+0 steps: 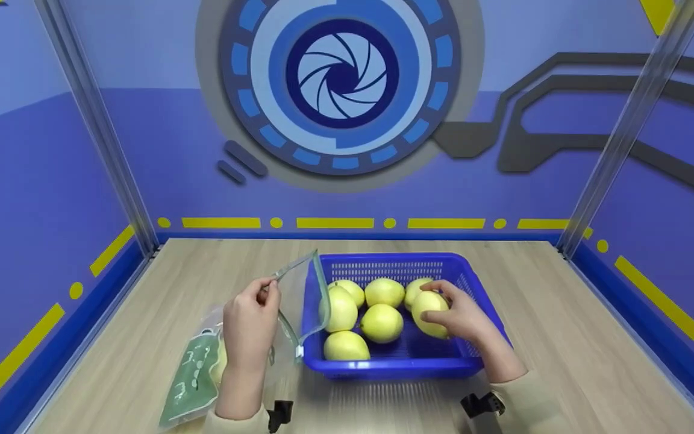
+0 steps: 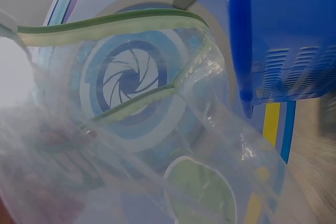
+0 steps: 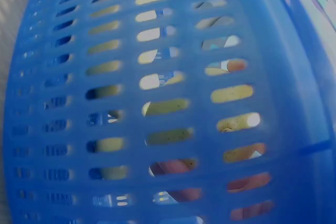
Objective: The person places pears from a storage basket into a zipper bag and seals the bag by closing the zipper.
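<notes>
My left hand (image 1: pixel 250 325) pinches the edge of a clear zip bag (image 1: pixel 290 319) with a green seal; its mouth gapes toward the basket. In the left wrist view the clear bag (image 2: pixel 220 114) fills much of the frame, a green print showing low on it. My right hand (image 1: pixel 470 316) grips a yellow-green pear (image 1: pixel 428 313) at the right side of a blue basket (image 1: pixel 395 366), thumb and fingers on either side. Several other pears (image 1: pixel 382 323) lie in the basket. The right wrist view mostly shows the slotted basket wall (image 3: pixel 173 93), with pears and fingers partly visible through it.
Left of the left hand, plastic with a green print (image 1: pixel 190 380) lies on the wooden table (image 1: pixel 112 374), something yellow at its edge; whether it is part of the held bag is unclear. Printed blue panels (image 1: pixel 347 199) and metal posts (image 1: pixel 91 120) enclose the table.
</notes>
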